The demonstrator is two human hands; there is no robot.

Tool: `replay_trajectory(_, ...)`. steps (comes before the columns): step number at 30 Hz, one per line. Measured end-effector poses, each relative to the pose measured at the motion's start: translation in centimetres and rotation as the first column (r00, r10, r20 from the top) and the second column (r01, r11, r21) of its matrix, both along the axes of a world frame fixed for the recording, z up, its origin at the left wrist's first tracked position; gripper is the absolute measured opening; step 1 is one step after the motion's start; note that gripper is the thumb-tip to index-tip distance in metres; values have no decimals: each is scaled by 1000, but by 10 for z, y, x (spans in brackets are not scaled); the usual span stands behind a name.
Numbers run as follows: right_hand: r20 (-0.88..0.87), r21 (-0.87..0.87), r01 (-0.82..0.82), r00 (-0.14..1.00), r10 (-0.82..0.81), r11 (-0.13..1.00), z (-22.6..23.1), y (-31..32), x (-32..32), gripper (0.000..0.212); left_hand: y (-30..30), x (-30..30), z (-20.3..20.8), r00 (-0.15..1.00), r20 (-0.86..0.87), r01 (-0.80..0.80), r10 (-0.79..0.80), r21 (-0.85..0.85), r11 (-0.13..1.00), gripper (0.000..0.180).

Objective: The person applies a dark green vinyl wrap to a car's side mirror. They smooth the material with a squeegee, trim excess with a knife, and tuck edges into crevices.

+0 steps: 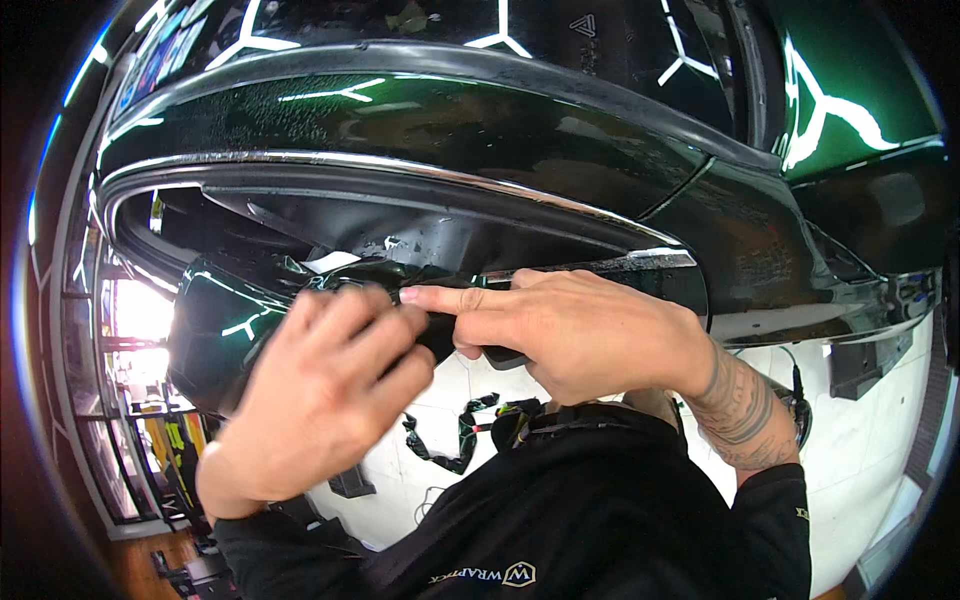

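Both my hands meet at the edge of a glossy dark green car panel below a long chrome trim strip. My left hand is slightly blurred, its fingers bent and closed near the panel's upper edge. Their tips are hidden, so what they grip cannot be made out. From the right, my right hand stretches its index finger toward the left fingertips, touching the edge. Its other fingers are curled, and a small dark rounded thing shows beneath them. A bright pale patch lies just beyond the left hand.
Past the trim, the dark green car body curves across, speckled with droplets. Pale floor tiles lie below. A crumpled dark glossy strip and a black block-like stand rest there. A yellow-and-black object is at left.
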State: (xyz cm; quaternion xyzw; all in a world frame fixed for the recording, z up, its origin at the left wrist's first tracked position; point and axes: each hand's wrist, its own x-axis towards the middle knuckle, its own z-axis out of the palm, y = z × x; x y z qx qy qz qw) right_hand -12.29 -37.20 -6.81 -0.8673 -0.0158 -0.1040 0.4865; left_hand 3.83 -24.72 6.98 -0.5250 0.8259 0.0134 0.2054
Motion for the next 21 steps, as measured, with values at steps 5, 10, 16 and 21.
replay_trajectory(5, 316, 484, 185, 874, -368, 855, -50, 30, -7, 21, 35, 10, -41, 999, 40, 26, -16, -264, 964, 43)
replay_trajectory(10, 126, 475, 616, 659, -742, 628, -49, 64, 1, 22, 33, 6, -55, 998, 60, 12, 9, -341, 940, 48)
replay_trajectory(16, 94, 600, 580, 633, -769, 551, -53, 83, 38, 20, 35, 8, -59, 996, 88, 21, 10, -337, 941, 53)
replay_trajectory(21, 76, 716, 571, 507, -858, 401, -63, 98, 58, 20, 33, 9, -56, 992, 119, 66, -30, -311, 948, 51)
